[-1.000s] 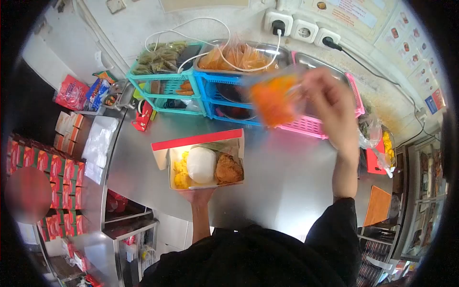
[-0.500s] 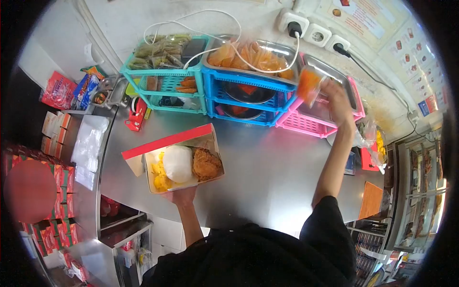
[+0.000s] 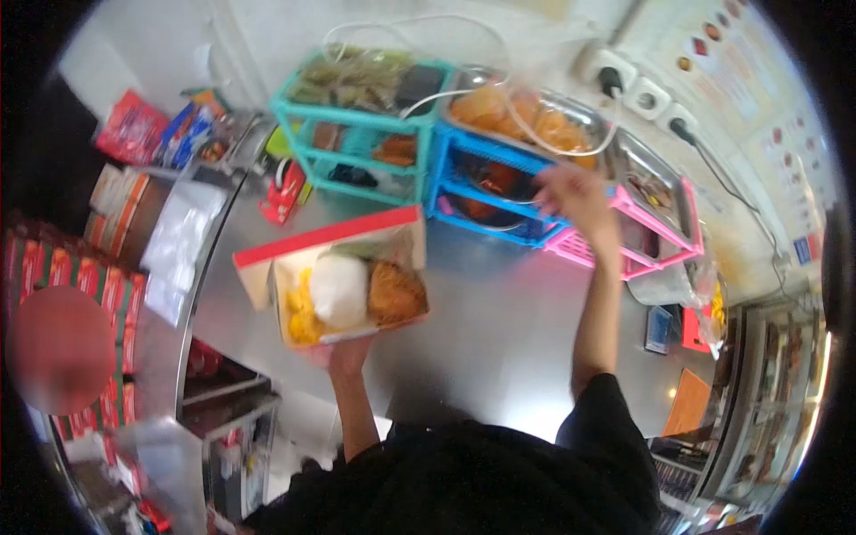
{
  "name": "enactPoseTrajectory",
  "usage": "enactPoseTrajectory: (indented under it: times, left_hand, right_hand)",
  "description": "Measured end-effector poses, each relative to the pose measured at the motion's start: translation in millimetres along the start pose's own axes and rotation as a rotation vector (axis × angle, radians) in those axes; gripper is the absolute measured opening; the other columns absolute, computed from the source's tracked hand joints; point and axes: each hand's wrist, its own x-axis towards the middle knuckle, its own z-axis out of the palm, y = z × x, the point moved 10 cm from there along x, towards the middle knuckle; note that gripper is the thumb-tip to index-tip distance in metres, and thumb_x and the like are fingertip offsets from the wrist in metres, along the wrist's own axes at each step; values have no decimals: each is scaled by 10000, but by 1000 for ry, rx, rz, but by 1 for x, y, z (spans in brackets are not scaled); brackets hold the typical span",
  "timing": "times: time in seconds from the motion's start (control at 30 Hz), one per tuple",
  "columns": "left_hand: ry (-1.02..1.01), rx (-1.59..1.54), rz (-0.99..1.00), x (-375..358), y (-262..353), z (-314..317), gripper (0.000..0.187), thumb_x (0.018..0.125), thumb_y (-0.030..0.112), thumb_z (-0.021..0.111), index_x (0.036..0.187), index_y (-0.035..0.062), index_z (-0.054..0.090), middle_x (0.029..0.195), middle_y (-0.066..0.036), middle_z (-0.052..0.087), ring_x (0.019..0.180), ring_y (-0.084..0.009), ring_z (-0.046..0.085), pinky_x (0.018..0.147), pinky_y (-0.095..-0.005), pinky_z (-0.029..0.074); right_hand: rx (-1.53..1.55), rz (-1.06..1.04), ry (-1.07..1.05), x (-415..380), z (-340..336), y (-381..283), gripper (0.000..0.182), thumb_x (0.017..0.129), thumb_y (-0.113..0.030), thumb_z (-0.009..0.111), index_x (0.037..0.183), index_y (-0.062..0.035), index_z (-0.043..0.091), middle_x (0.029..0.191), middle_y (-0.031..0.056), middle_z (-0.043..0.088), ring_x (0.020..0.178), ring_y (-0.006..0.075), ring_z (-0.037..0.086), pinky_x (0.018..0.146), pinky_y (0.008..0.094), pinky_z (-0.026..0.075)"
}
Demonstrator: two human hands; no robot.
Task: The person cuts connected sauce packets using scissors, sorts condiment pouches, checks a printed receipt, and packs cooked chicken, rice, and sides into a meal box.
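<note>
My left hand (image 3: 346, 357) supports an open food box (image 3: 352, 337) from below, its red-edged lid raised at the back. Inside the box lie yellow pieces (image 3: 303, 308), a white mound of rice (image 3: 336, 291) and a browned fried piece (image 3: 397, 292). My right hand (image 3: 575, 203) is blurred in front of the blue rack (image 3: 495, 169) and the left end of the pink rack (image 3: 660, 259); whether its fingers hold anything is not clear. Above it, a metal tray (image 3: 468, 80) carries orange-filled bags (image 3: 526, 116).
A teal rack (image 3: 357, 116) with bagged green items stands left of the blue one. White cables hang across the trays from wall sockets (image 3: 649, 98). Plastic bags (image 3: 185, 236) lie on the left, a red tape dispenser (image 3: 283, 194) behind the box, an orange board (image 3: 687, 401) at right.
My right hand has moved left and down from the pink rack's tray, and the orange packet it held is no longer visible in it. The view has shifted; the box remains on my left hand.
</note>
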Motion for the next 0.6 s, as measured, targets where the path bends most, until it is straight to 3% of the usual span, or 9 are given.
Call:
enactPoseTrajectory:
  times: [0.03, 0.07, 0.13, 0.17, 0.3, 0.37, 0.43, 0.5, 0.6]
  left_hand:
    - [2, -6, 4, 0, 1, 1, 839, 743, 733, 278, 1394, 207, 227, 1426, -76, 252, 1305, -333, 232, 1022, -587, 191]
    - [4, -13, 10, 1, 1, 2, 838, 743, 733, 276, 1394, 207, 226, 1425, -76, 253, 1305, -333, 232, 1022, -587, 192]
    - [6, -36, 22, 3, 2, 6, 838, 743, 731, 274, 1395, 207, 225, 1425, -76, 253, 1306, -332, 231, 1022, -587, 193]
    - [5, -46, 26, 2, 4, 9, 838, 743, 731, 272, 1395, 207, 225, 1425, -76, 253, 1306, -332, 231, 1022, -587, 193]
    - [-5, -71, 45, 1, 8, 14, 836, 743, 728, 267, 1395, 206, 223, 1424, -76, 253, 1306, -331, 230, 1021, -587, 195]
    - [-10, -76, 55, 1, 12, 18, 836, 743, 727, 264, 1395, 206, 223, 1424, -76, 253, 1306, -330, 230, 1021, -587, 195]
    - [-11, -82, 58, -1, 14, 20, 835, 743, 726, 262, 1396, 206, 222, 1424, -76, 254, 1307, -330, 229, 1020, -587, 196]
    - [-10, -88, 56, -1, 15, 20, 835, 743, 725, 259, 1396, 206, 221, 1424, -76, 254, 1307, -329, 229, 1020, -587, 197]
    - [-11, -95, 50, 0, 13, 22, 834, 743, 723, 255, 1396, 206, 220, 1423, -76, 254, 1307, -328, 228, 1020, -586, 198]
  right_hand:
    - [-228, -180, 209, 9, -30, -39, 217, 889, -192, 509, 852, -8, 618, 684, 57, 621, 565, 123, 577, 518, 258, 439]
    - [-308, -223, 371, 37, -59, -42, 262, 888, -243, 504, 834, -13, 618, 676, 48, 616, 619, 107, 575, 553, 270, 437]
    - [-602, -361, 485, 98, -82, -68, 301, 874, -297, 498, 883, -26, 628, 731, 79, 637, 611, 133, 584, 581, 276, 453]
    - [-826, -299, 449, 148, -90, -48, 310, 834, -319, 543, 902, -29, 629, 713, 81, 634, 545, 155, 563, 548, 286, 462]
    - [-840, 156, 135, 226, -77, 24, 293, 763, -351, 599, 816, -65, 631, 665, 52, 612, 507, 187, 563, 469, 349, 446]
    - [-843, 271, 43, 254, -77, 59, 293, 745, -355, 608, 794, -67, 629, 654, 52, 607, 499, 199, 568, 454, 373, 442]
    - [-846, 275, 8, 285, -83, 104, 297, 745, -348, 597, 793, -55, 624, 655, 68, 608, 503, 206, 577, 463, 389, 441]
    - [-925, 180, 70, 284, -80, 89, 291, 751, -326, 586, 825, -46, 621, 676, 88, 613, 543, 212, 593, 505, 391, 451]
    - [-1040, -104, 393, 233, -96, -1, 265, 782, -250, 544, 908, -31, 620, 769, 134, 622, 690, 215, 623, 635, 346, 475]
